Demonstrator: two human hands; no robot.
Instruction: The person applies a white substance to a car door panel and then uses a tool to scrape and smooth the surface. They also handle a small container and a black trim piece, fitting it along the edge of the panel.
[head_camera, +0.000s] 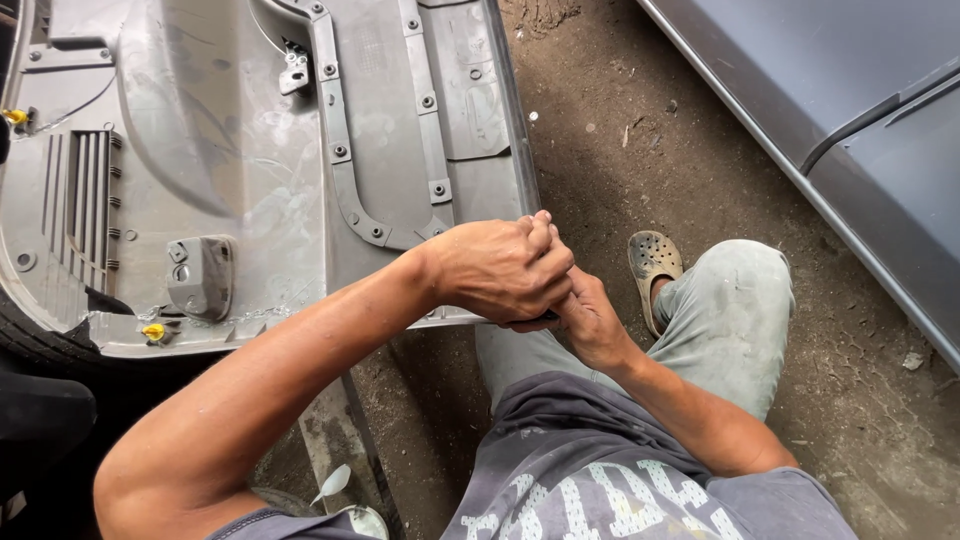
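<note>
A grey plastic car door panel (250, 150) lies inner side up on the ground in front of me. My left hand (500, 268) is closed in a fist at the panel's near right corner, gripping its dark edge strip (515, 130). My right hand (590, 318) sits just under and behind the left, fingers curled against the same corner; what it holds is hidden by the left hand.
Two yellow clips (153, 331) (14, 116) stick out of the panel's left side. A grey car body (850, 110) runs along the right. My bent knee (730, 300) and a tan perforated clog (652, 262) rest on the dirt ground. A black tyre (35, 345) lies at left.
</note>
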